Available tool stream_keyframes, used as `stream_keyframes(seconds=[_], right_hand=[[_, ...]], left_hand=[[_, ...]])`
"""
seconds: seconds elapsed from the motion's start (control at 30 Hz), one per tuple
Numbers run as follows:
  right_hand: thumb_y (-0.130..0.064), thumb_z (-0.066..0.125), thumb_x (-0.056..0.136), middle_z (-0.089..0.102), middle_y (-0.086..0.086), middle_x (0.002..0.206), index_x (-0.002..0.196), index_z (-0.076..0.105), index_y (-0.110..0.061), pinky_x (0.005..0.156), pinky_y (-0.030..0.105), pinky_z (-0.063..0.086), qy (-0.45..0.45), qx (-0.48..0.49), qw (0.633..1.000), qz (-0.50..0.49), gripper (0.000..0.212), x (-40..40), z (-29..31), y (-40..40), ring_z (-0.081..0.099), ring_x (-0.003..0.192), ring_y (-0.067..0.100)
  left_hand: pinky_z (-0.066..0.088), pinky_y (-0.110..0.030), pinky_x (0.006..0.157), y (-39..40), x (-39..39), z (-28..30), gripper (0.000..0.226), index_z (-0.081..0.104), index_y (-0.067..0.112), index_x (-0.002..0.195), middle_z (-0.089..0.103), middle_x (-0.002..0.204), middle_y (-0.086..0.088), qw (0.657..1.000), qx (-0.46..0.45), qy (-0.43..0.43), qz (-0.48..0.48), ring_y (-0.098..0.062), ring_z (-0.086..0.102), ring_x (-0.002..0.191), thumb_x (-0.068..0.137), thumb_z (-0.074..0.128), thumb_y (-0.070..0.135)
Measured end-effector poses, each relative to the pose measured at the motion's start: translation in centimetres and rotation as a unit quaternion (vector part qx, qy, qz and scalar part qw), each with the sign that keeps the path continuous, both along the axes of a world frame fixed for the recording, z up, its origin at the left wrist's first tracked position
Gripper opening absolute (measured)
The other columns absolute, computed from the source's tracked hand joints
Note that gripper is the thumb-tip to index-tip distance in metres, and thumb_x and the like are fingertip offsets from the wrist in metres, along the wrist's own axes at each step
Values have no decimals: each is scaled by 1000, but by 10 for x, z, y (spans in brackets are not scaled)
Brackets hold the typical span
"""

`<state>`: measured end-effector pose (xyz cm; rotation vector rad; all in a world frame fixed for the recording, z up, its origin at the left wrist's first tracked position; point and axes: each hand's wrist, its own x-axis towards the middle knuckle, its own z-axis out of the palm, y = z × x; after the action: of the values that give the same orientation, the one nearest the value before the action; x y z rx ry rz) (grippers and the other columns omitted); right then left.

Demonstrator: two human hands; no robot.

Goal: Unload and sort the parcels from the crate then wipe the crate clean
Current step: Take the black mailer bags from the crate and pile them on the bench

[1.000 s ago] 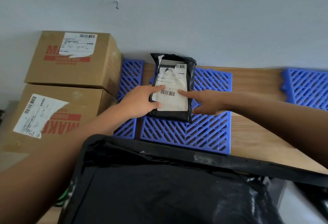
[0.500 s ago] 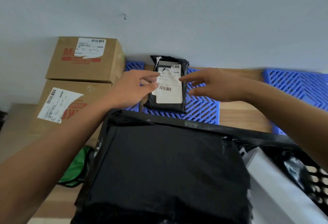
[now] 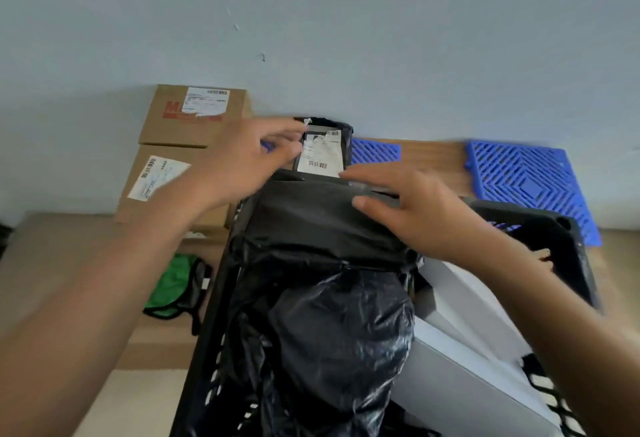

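The black crate (image 3: 571, 246) holds a flat black poly-bag parcel (image 3: 311, 225) on top, at its far end. Left hand (image 3: 242, 162) and right hand (image 3: 415, 214) hover above it, fingers spread, holding nothing. The parcel looks soft, light and slippery. Judgement: grip both short edges, not the loose film.

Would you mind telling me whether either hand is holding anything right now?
Nothing is held: the left hand and right hand hover open above the crate.

Both open hands (image 3: 242, 162) (image 3: 408, 208) above black parcels (image 3: 325, 221) in crate (image 3: 568, 239)
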<state>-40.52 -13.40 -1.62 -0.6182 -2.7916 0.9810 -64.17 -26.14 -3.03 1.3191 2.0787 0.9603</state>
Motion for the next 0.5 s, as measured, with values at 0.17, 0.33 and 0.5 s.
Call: stream_keyframes(seconds=[0.17,0.33,0.5], right_hand=[[-64,58,87,59,-4,146,141,61,-28,118,39,36,-28,34,998,35,65,22,-22,-35,48,138,12],[-58,68,87,37,-16,162,153,42,-40,120,59,22,-69,107,991,43,74,31,-35,-45,27,151,12],[-29,78,89,56,-7,149,145,58,-26,108,60,43,32,97,995,12,60,40,-52,-46,47,143,22]], left_hand=[[36,-8,100,-39,54,-2,32,68,32,131,64,129,19,994,12,101,-32,4,55,118,100,63,34],[45,-25,101,-62,74,-7,18,76,25,113,71,117,11,988,12,153,-33,-7,61,114,100,63,28],[29,-14,109,-78,95,-6,18,78,20,112,72,125,4,983,19,180,-4,-11,59,127,99,66,22]])
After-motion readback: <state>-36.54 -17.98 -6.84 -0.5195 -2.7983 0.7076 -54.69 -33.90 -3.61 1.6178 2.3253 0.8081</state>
